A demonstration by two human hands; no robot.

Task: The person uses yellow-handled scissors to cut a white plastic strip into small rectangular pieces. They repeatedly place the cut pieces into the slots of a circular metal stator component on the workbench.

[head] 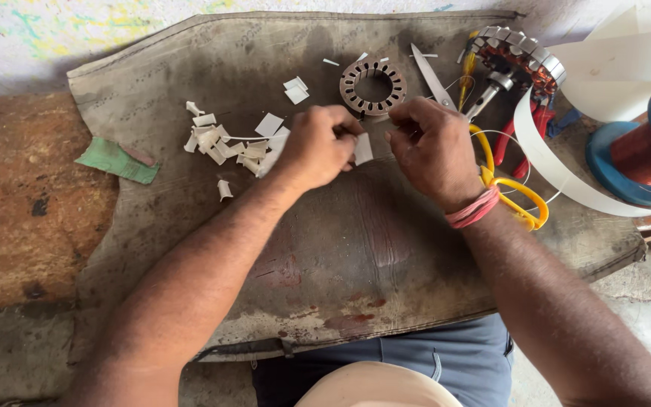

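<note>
Green paper scrap [117, 160] lying far left, at the edge of the worn brown mat [190, 68]. Heap of folded white paper slips [224, 143] next, just left of the hands. Left hand [318, 147] curled closed, fingertips pinching a small white paper piece [363, 148] held above the mat, between both hands. Right hand [435, 147] closed likewise, thumb and forefinger apparently gripping the same piece's far edge, though contact partly hidden. Bare slotted stator core [372, 87] just beyond the hands; scissors [461, 105] with yellow handles to the right, partly under the right wrist. Wound stator [521, 60], white paper strip [559, 173] and copper wire spool [642, 151] at far right. Advisable for a clean fold: edges kept square, crease pressed firmly between fingertips, piece held clear of loose slips. Mat stained and creased, spread over a rough reddish tabletop [16, 203]; paint-flecked pale wall [77, 30] behind.
</note>
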